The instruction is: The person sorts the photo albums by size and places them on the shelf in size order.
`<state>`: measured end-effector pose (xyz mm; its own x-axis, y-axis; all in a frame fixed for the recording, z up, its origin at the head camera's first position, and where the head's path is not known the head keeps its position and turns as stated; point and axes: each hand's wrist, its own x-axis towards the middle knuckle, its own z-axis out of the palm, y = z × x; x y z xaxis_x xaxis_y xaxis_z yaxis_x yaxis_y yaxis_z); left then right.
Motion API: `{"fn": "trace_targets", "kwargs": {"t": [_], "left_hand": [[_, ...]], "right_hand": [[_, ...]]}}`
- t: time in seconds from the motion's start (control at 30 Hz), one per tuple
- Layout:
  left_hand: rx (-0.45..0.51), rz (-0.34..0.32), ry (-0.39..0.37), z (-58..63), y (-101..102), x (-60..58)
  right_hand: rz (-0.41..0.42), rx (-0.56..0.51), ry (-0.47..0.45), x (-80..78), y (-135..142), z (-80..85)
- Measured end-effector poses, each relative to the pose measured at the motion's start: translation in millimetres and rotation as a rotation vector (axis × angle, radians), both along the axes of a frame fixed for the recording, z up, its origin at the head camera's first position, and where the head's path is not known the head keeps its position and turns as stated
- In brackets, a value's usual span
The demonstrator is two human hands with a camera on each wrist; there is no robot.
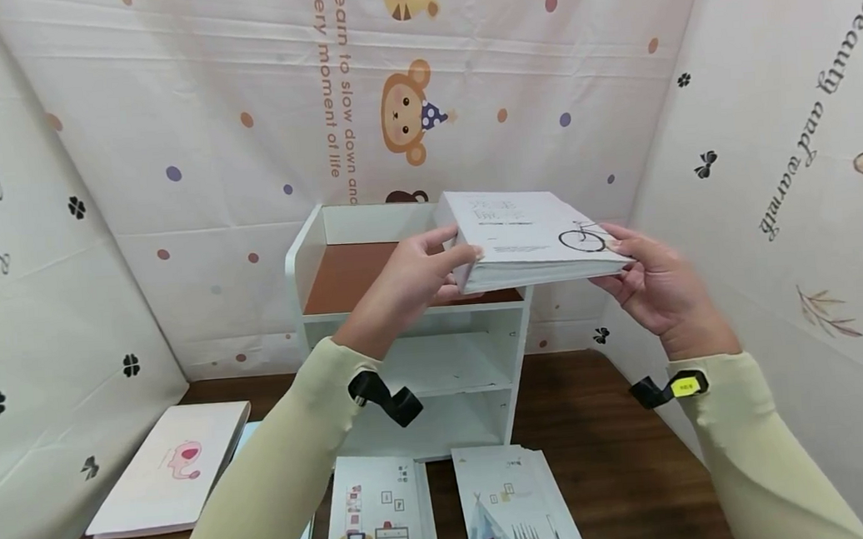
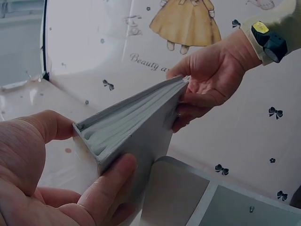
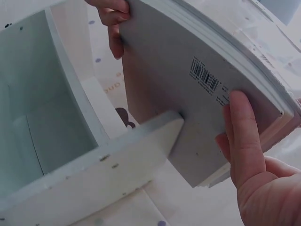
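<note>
A thick white photo album [image 1: 526,229] with a bicycle on its cover is held level above the right part of a white shelf unit's brown top board [image 1: 352,267]. My left hand [image 1: 420,274] grips its left end, thumb on the upper cover and fingers beneath. At the opposite end, my right hand [image 1: 654,283] pinches the right edge. Page edges of the album [image 2: 134,115] face me in the left wrist view. From below, the right wrist view shows a barcode on its back cover [image 3: 160,70], with the shelf's side panel [image 3: 117,165] overlapping it.
Two albums with printed covers, one on the left [image 1: 380,507] and one on the right [image 1: 516,506], lie before the shelf on the dark wooden table [image 1: 625,456]. A white album with a pink elephant [image 1: 175,471] lies at left, over something light blue. Printed cloth [image 1: 228,150] hangs behind.
</note>
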<state>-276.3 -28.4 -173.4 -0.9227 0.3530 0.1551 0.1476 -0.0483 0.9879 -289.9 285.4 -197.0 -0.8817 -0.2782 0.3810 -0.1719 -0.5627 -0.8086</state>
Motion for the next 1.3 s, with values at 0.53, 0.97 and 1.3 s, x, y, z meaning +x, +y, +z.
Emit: {"fn": "trace_targets", "kwargs": {"t": [0.53,0.97,1.3], "left_hand": [[0.008,0.049,0.002,-4.9,-24.1,-0.1],[-0.007,0.074,0.034,-7.2,-41.6,5.8],[0.009,0.079,0.037,-10.2,-52.7,10.1]], "right_hand": [[-0.018,0.015,0.029,0.5,-26.8,-3.1],[-0.054,0.06,0.058,2.6,-45.0,-4.0],[-0.067,0.072,0.037,6.9,-58.2,-6.3]]}}
